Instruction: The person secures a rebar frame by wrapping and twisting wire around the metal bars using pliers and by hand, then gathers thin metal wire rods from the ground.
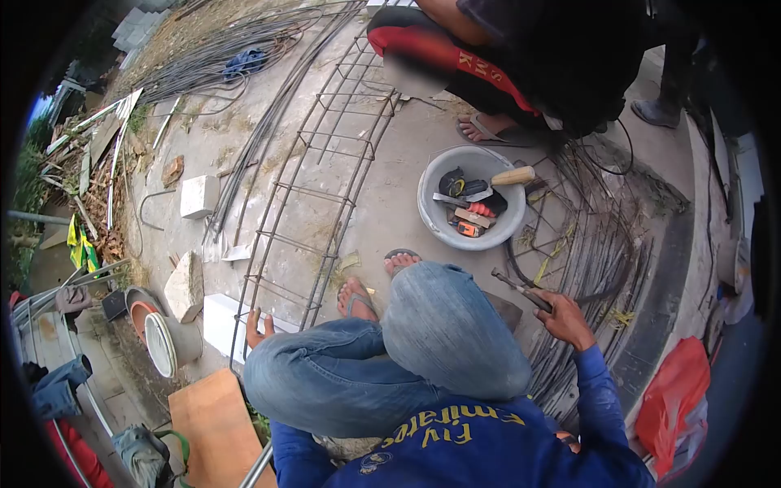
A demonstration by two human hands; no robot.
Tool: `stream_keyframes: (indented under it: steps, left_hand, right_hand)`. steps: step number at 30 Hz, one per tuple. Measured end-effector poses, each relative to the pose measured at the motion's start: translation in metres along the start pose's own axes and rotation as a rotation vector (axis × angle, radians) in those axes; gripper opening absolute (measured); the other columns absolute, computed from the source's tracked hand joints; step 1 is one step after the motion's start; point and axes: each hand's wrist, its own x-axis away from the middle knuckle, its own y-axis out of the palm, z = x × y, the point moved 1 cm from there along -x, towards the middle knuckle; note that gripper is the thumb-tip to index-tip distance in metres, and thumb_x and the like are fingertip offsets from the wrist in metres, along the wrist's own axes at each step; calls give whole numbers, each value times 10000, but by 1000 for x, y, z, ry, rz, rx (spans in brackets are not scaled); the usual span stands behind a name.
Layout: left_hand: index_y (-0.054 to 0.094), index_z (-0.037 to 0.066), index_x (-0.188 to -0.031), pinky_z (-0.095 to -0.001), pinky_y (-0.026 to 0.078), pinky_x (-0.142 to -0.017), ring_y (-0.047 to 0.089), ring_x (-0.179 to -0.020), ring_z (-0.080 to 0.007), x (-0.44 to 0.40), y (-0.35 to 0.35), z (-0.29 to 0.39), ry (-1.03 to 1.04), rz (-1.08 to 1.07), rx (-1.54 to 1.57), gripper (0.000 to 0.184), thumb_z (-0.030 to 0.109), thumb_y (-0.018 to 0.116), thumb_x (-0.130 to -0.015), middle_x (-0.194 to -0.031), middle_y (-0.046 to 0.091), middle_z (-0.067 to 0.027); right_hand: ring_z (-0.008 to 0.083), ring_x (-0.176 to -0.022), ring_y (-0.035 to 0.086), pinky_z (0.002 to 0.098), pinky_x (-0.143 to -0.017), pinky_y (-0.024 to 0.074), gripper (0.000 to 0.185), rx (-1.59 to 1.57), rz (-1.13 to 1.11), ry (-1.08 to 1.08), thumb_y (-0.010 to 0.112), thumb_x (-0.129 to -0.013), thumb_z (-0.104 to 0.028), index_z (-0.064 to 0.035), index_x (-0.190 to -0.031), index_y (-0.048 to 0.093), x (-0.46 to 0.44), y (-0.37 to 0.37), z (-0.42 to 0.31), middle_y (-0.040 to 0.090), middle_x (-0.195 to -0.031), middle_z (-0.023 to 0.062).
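Note:
My right hand (567, 321) is closed around a dark-handled metal tool (521, 288). Its slim metal end points up and left, toward the tub, and its exact kind is unclear. Beyond my left knee, part of my left hand (259, 330) shows with fingers stretched out and apart, close to the near end of a long rebar cage (327, 159). The knee hides the rest of that hand. A grey tub (429, 218) in front of me holds a wooden-handled tool (512, 176), an orange tape measure (466, 228) and other tools.
Another person (561, 57) crouches beyond the tub. Loose steel bars (582, 358) lie to my right, with a red plastic bag (674, 398) beside them. More bars (195, 61) lie far left. Buckets (160, 345), a white block (198, 197) and an orange-brown board (213, 427) are left.

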Motion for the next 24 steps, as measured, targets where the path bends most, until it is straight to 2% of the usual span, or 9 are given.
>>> stream_keyframes:
  steps: [2,4,6,8,11,14,17,20,24]
  left_hand:
    - [644,7,-1350,-387,406,-1101,549,-1325,-292,20,-15,-15,-76,-42,-75,434,184,703,-959,-1406,613,-183]
    - [643,9,-1353,-381,407,-1097,550,-1320,-285,35,-27,-19,-181,-100,-60,436,190,702,-961,-1403,615,-176]
    - [642,11,-1355,-376,408,-1094,551,-1316,-278,40,-43,-16,-279,-142,-6,437,195,701,-963,-1401,617,-169]
    - [641,14,-1358,-371,409,-1090,552,-1312,-271,38,-55,-11,-363,-204,59,439,201,701,-965,-1398,619,-162]
    - [640,17,-1362,-362,411,-1084,554,-1305,-260,22,-72,0,-430,-256,152,442,209,700,-968,-1394,623,-151]
    - [638,20,-1366,-354,412,-1078,556,-1298,-249,-1,-81,21,-423,-289,221,445,217,699,-972,-1391,626,-141]
    - [636,23,-1370,-346,414,-1072,558,-1292,-238,-35,-85,55,-352,-316,286,448,226,697,-975,-1387,629,-130]
    - [635,27,-1374,-338,416,-1066,560,-1285,-227,-69,-91,93,-251,-329,333,451,234,696,-978,-1383,632,-120]
    - [597,50,-1425,-319,418,-1043,550,-1264,-172,-100,-97,127,-69,-339,367,499,284,681,-993,-1403,617,-56]
  right_hand:
    - [383,-1118,627,481,-997,468,516,43,-5,-9,697,-933,-198,-199,-1439,596,-10,17,12,676,-1123,198]
    - [413,-1200,592,490,-1012,471,529,-15,-1,29,695,-932,-227,-222,-1449,587,-32,42,38,647,-1197,230]
    - [429,-1175,595,477,-1028,463,538,-41,62,28,697,-934,-241,-219,-1458,578,-44,61,41,603,-1255,235]
    - [430,-1188,588,478,-1033,460,524,73,117,-78,687,-944,-273,-204,-1452,579,-53,78,52,577,-1314,224]
    - [423,-1147,618,488,-983,490,442,117,304,-121,681,-941,-294,-153,-1359,653,-57,95,65,617,-1251,224]
    - [421,-1080,651,498,-931,514,381,-132,446,26,680,-931,-320,-95,-1235,721,-65,87,94,657,-1167,225]
    - [420,-1030,669,502,-911,521,358,-123,666,174,684,-918,-332,-46,-1121,754,-80,82,136,678,-1103,224]
    - [420,-1038,666,499,-908,522,371,-151,669,181,670,-922,-338,-29,-1115,737,-100,75,159,674,-1129,223]
    - [407,-973,683,499,-863,524,388,198,618,206,644,-943,-319,-32,-1196,710,-122,79,146,705,-1074,231]
